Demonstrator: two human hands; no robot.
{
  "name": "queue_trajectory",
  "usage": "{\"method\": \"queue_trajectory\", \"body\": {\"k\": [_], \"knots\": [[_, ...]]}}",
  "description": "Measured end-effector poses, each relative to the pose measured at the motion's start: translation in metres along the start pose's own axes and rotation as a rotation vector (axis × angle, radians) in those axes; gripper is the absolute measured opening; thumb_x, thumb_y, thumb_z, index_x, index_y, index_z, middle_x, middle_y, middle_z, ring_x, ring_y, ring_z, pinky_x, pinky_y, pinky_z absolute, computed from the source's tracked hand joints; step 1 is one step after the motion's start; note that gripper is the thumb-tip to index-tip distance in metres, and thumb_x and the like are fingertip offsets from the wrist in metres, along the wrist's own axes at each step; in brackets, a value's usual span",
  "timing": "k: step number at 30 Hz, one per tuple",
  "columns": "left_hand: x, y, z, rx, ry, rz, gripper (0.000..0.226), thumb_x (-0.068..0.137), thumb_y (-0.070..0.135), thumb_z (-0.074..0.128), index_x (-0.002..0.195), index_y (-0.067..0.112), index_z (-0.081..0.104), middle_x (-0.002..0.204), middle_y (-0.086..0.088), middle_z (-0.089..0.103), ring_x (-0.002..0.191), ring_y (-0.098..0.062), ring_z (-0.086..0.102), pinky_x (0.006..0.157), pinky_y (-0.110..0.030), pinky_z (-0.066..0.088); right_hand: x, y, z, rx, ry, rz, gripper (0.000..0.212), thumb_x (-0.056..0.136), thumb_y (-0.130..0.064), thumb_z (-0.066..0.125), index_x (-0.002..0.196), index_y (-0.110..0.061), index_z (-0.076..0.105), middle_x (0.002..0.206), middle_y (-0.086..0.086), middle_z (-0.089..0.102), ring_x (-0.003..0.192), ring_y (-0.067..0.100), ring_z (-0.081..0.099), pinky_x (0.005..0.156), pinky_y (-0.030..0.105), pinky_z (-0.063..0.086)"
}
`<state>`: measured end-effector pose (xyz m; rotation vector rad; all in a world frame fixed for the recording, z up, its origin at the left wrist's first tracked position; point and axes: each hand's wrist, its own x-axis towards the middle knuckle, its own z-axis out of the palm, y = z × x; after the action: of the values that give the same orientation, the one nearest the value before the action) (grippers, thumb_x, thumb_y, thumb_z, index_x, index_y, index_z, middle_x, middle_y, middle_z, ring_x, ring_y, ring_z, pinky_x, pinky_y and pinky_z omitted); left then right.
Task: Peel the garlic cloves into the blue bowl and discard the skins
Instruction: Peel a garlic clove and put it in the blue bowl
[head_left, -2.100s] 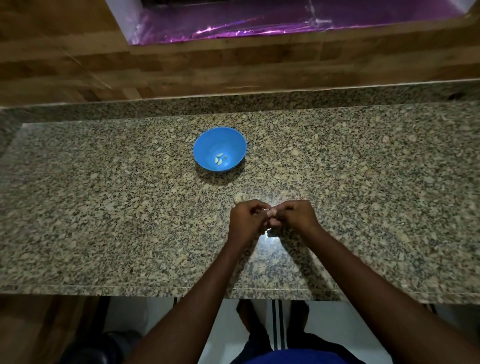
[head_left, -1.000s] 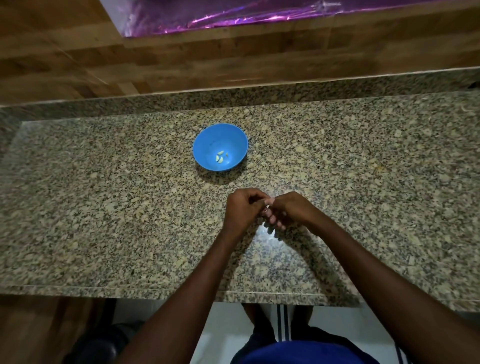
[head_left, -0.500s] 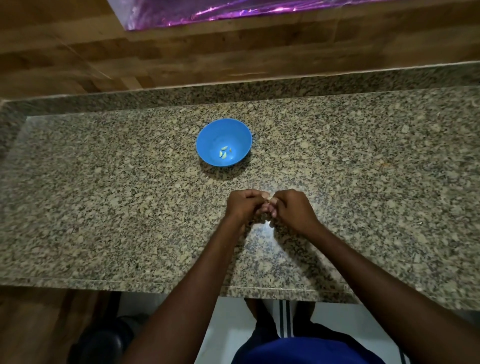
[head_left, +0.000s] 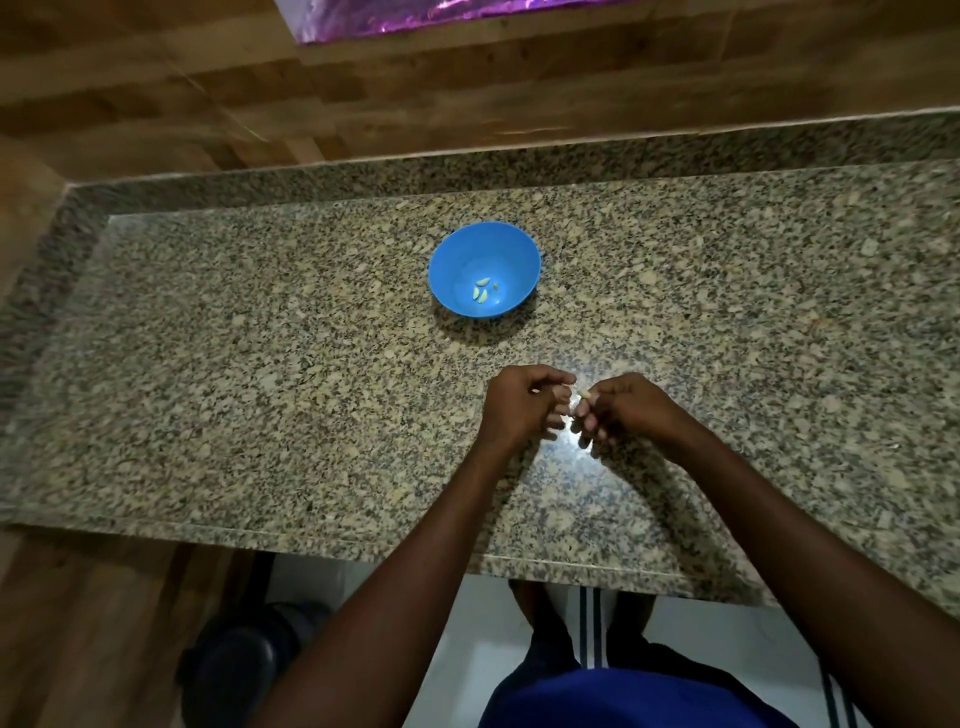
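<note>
Speckled granite forms the polished table (head_left: 260, 364), backed by wood-grain wall panels (head_left: 467, 93). Far of centre sits a round, smooth blue bowl (head_left: 484, 244) holding peeled cloves (head_left: 481, 291). Nearer, left hand (head_left: 519, 408) and right hand (head_left: 631, 410) meet, curled fingers pinching a pale garlic clove (head_left: 582, 397).

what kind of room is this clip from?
Probably a home kitchen: a speckled granite countertop against a wood-panelled wall, with a blue bowl holding peeled garlic cloves.
</note>
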<state>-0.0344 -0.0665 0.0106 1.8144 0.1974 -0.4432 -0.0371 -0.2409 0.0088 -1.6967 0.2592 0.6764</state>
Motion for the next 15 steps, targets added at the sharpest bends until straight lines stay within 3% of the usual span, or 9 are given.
{"method": "queue_trajectory", "body": {"k": [4,10,12,15], "knots": [[0.001,0.000,0.000,0.173,-0.001,0.194,0.011,0.083,0.007,0.075,0.092,0.013,0.079,0.080,-0.004,0.077,0.070,-0.014,0.071,0.070,-0.032,0.060,-0.005,-0.002,-0.001,0.033,-0.041,-0.037,0.028,0.100,-0.004,0.052,0.084,0.007,0.072,0.070,0.020,0.068,0.050,0.019,0.058,0.043,0.023,0.045],[-0.001,-0.009,-0.001,0.063,0.056,0.142,0.006,0.088,0.007,0.072,0.090,0.006,0.078,0.078,-0.011,0.075,0.062,-0.011,0.066,0.060,-0.021,0.053,-0.011,-0.004,-0.001,-0.004,-0.100,-0.029,0.023,0.097,0.008,0.047,0.094,0.016,0.069,0.084,0.031,0.071,0.065,0.032,0.063,0.052,0.028,0.054],[-0.004,-0.009,-0.002,0.006,0.057,0.117,0.007,0.089,0.006,0.070,0.090,0.003,0.076,0.077,-0.016,0.074,0.060,-0.013,0.064,0.060,-0.026,0.055,-0.011,-0.005,0.001,-0.040,-0.071,-0.009,0.021,0.092,0.012,0.049,0.092,0.014,0.070,0.083,0.030,0.072,0.069,0.036,0.065,0.057,0.032,0.058],[-0.005,-0.009,-0.002,-0.097,0.051,0.066,0.006,0.091,0.006,0.068,0.090,0.003,0.073,0.075,-0.018,0.072,0.061,-0.021,0.064,0.064,-0.044,0.058,-0.007,-0.004,0.006,-0.103,0.020,-0.018,0.026,0.085,0.010,0.052,0.082,-0.001,0.076,0.079,0.021,0.074,0.076,0.040,0.071,0.074,0.050,0.062]]}}
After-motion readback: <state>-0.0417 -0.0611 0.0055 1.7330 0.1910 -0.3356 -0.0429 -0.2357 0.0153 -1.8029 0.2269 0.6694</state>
